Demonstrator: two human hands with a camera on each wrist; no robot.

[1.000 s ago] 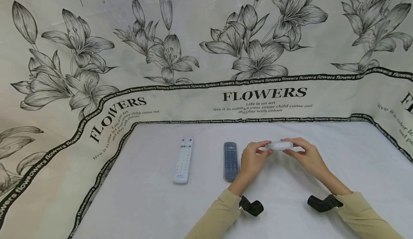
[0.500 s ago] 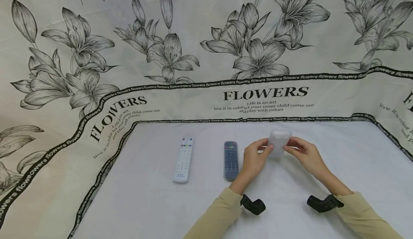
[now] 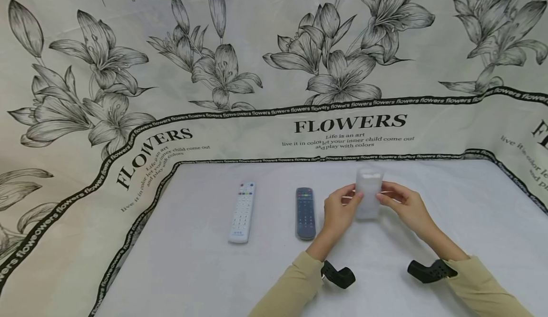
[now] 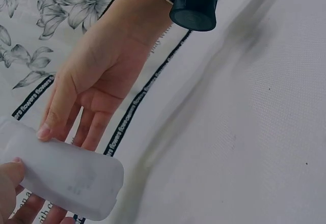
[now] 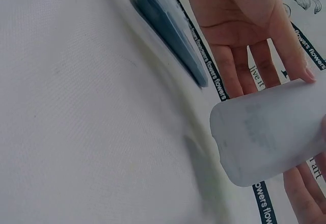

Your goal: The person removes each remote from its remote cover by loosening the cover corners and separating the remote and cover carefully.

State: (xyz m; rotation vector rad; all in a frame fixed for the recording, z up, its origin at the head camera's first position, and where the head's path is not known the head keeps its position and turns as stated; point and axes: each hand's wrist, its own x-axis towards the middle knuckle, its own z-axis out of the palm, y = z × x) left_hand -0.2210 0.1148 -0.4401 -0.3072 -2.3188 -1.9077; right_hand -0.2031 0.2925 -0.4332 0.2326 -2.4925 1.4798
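A translucent white case with rounded corners is held above the white cloth, its broad face towards the head camera. My left hand pinches one long side between thumb and fingers. On the opposite side, my right hand pinches the case in the same way. Faint markings show through the case in the left wrist view. Just left of my left hand lies a dark blue-grey remote control. Farther left is a white remote control. Both remotes lie flat with buttons up.
The white cloth covers the table. Behind it rises a floral-printed cloth with black lettered borders. Black cameras are strapped to both wrists, including the right wrist camera.
The case has tipped from nearly edge-on to upright, so its broad face now shows. Both hands still hold it in almost the same place. The remotes have not moved.
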